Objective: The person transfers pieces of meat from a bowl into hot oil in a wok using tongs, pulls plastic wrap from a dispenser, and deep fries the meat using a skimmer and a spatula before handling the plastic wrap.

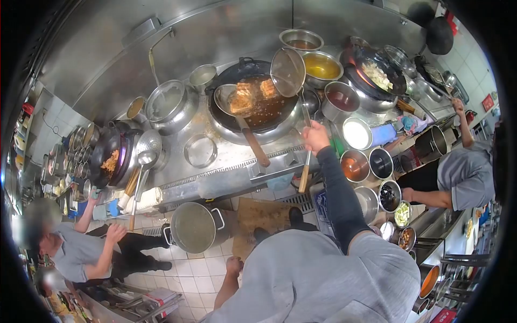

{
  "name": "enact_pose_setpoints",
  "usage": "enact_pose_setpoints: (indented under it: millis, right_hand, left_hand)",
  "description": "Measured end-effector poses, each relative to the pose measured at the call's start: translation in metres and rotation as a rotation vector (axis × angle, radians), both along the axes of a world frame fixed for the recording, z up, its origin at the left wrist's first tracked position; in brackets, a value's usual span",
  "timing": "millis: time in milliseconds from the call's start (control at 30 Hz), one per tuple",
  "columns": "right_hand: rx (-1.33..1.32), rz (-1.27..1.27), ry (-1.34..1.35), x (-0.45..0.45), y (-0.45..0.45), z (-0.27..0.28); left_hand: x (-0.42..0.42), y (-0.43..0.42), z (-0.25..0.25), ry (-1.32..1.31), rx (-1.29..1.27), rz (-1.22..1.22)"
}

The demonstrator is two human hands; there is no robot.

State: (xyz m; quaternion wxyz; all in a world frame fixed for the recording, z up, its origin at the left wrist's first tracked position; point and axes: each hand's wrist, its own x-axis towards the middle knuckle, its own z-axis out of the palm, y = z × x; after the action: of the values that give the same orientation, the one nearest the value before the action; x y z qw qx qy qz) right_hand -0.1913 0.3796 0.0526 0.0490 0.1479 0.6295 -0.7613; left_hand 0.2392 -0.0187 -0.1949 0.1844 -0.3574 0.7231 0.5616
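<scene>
My right hand [315, 137] is closed round the handle of a wire-mesh skimmer [288, 71], with its wooden end pointing down toward me. The mesh head is raised over the right rim of a large wok [269, 121] of dark, bubbling oil. A golden fried block [267, 89] lies in the oil close to that head. On the wok's left side rests a strainer [219, 101] with a thick wooden handle, which no hand touches; more fried pieces [242, 99] sit in it. Low beside my body, my left hand [234, 266] is curled closed, and nothing shows in it.
Bowls of yellow liquid [321, 67], white liquid [357, 133] and red sauce [354, 165] stand to the right. A big pot [194, 227] is on the floor at left. One co-worker [81, 247] tends a wok at left, another [466, 175] one at right.
</scene>
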Motion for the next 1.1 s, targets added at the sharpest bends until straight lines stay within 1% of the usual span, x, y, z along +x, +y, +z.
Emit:
enact_pose_setpoints:
  millis: [33, 67, 133, 233, 267, 333, 467, 533, 633, 733, 767, 800, 867, 967, 1000, 1067, 1100]
  right_hand:
    - [-0.003, -0.025, 0.007, 0.001, 0.001, 0.001]
    - [-0.006, -0.05, 0.014, 0.003, 0.002, 0.002]
    - [0.016, -0.054, 0.006, 0.003, 0.003, 0.004]
    - [0.052, -0.057, 0.008, 0.003, 0.004, 0.005]
    - [0.069, -0.052, 0.015, 0.003, 0.004, 0.005]
    - [0.084, -0.046, 0.008, 0.005, 0.001, 0.006]
    - [0.113, -0.012, -0.018, 0.004, -0.006, 0.0]
    - [0.15, 0.003, -0.017, 0.003, -0.006, -0.003]
    - [0.196, 0.028, 0.009, 0.005, -0.005, -0.003]
    - [0.165, 0.02, 0.056, 0.005, -0.008, 0.0]
    - [0.131, 0.005, 0.068, 0.005, -0.01, 0.001]
    - [0.128, 0.004, 0.07, 0.005, -0.011, 0.001]
    - [0.142, -0.025, 0.043, 0.008, -0.013, 0.008]
    - [0.151, -0.06, 0.048, 0.009, -0.018, 0.013]
    - [0.151, -0.066, 0.052, 0.008, -0.018, 0.016]
    - [0.236, -0.02, 0.068, 0.011, -0.017, 0.016]
    - [0.23, -0.023, 0.065, 0.004, -0.016, -0.004]
  left_hand:
    - [-0.001, 0.0, -0.001, 0.085, -0.051, -0.128]
    - [-0.001, 0.002, -0.002, 0.083, -0.049, -0.126]
    - [-0.008, 0.004, -0.004, -0.009, 0.043, 0.03]
    - [-0.017, 0.015, 0.014, -0.057, 0.019, 0.088]
    - [-0.016, 0.014, 0.011, -0.055, 0.018, 0.087]
    - [-0.017, 0.012, 0.009, -0.043, -0.03, -0.023]
    - [-0.014, 0.011, 0.011, 0.051, 0.047, -0.021]
    - [-0.013, 0.013, 0.016, -0.039, 0.069, 0.048]
    - [-0.009, 0.015, 0.022, -0.05, 0.115, 0.034]
    - [-0.003, 0.004, 0.001, -0.04, 0.099, 0.03]
    - [-0.002, -0.002, -0.003, 0.052, -0.074, -0.243]
    - [-0.001, -0.003, -0.008, 0.053, -0.078, -0.243]
    - [-0.013, 0.013, 0.024, -0.115, 0.109, 0.186]
    - [-0.016, 0.008, 0.011, -0.135, 0.158, 0.217]
    - [-0.015, 0.007, 0.007, -0.131, 0.157, 0.212]
    - [-0.009, 0.006, 0.009, 0.136, -0.074, -0.126]
    - [-0.005, 0.005, 0.01, 0.134, -0.079, -0.13]
